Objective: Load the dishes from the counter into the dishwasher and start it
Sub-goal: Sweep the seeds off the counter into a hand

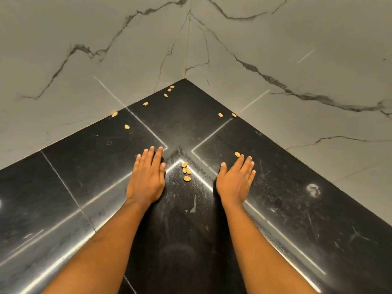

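Observation:
My left hand (146, 179) lies flat, palm down, on a glossy black stone counter (84, 177) in a corner. My right hand (236, 181) lies flat on the same counter to its right, fingers straight. Neither hand holds anything. Between the two hands sits a small cluster of yellow seed shells (186, 171). One more shell (237, 154) lies just beyond my right fingertips. No dishes and no dishwasher are in view.
Several other yellow shells (126, 126) are scattered along the counter's back edges toward the corner. Grey marble-patterned walls (297, 49) rise on both sides and meet at the corner. A whitish smudge (313, 189) marks the counter at right.

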`<move>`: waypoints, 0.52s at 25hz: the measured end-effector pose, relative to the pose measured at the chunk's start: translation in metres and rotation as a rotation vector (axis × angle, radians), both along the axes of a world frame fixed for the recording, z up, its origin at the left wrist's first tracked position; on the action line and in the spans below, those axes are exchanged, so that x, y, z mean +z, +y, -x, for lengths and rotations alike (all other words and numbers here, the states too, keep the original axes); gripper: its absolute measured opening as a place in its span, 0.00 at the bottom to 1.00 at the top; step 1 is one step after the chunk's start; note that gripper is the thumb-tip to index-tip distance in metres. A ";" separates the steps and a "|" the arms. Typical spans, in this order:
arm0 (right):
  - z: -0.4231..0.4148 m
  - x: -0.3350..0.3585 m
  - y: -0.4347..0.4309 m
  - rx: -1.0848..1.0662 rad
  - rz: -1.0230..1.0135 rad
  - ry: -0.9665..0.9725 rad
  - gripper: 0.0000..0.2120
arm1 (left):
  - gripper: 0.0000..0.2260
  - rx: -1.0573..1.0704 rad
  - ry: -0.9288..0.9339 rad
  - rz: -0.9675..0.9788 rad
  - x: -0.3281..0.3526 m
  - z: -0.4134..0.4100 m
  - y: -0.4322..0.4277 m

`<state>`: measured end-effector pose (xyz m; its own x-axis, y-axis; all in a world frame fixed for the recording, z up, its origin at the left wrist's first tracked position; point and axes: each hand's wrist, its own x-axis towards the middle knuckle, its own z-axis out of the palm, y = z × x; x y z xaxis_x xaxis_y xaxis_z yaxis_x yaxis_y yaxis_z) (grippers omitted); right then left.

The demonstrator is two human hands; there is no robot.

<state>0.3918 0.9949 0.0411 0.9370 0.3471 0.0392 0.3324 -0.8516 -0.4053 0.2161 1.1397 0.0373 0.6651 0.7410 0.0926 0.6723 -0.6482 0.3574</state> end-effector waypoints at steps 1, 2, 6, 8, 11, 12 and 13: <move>-0.004 0.000 0.000 0.026 0.023 0.013 0.32 | 0.23 0.030 -0.012 -0.009 0.000 0.000 -0.002; -0.009 0.000 0.004 0.057 0.031 0.027 0.32 | 0.22 0.061 -0.028 -0.010 -0.001 0.001 -0.002; -0.022 0.005 0.021 0.202 -0.036 0.071 0.26 | 0.22 0.186 -0.102 0.001 -0.001 -0.002 0.003; -0.013 0.004 0.033 0.365 -0.048 0.076 0.23 | 0.27 0.236 -0.120 0.024 0.000 -0.002 0.007; 0.013 0.003 0.047 0.571 -0.068 0.076 0.23 | 0.25 0.226 -0.136 0.061 0.002 -0.001 0.006; 0.023 0.004 0.049 0.628 -0.072 0.080 0.23 | 0.23 0.223 -0.141 0.073 0.003 0.000 0.005; 0.033 0.005 0.051 0.680 -0.083 0.088 0.23 | 0.23 0.218 -0.154 0.076 0.004 0.001 0.006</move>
<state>0.3592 1.0458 0.0457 0.5129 0.8581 0.0250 0.7448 -0.4303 -0.5100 0.2150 1.1453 0.0412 0.4720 0.8736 0.1183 0.7270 -0.4616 0.5083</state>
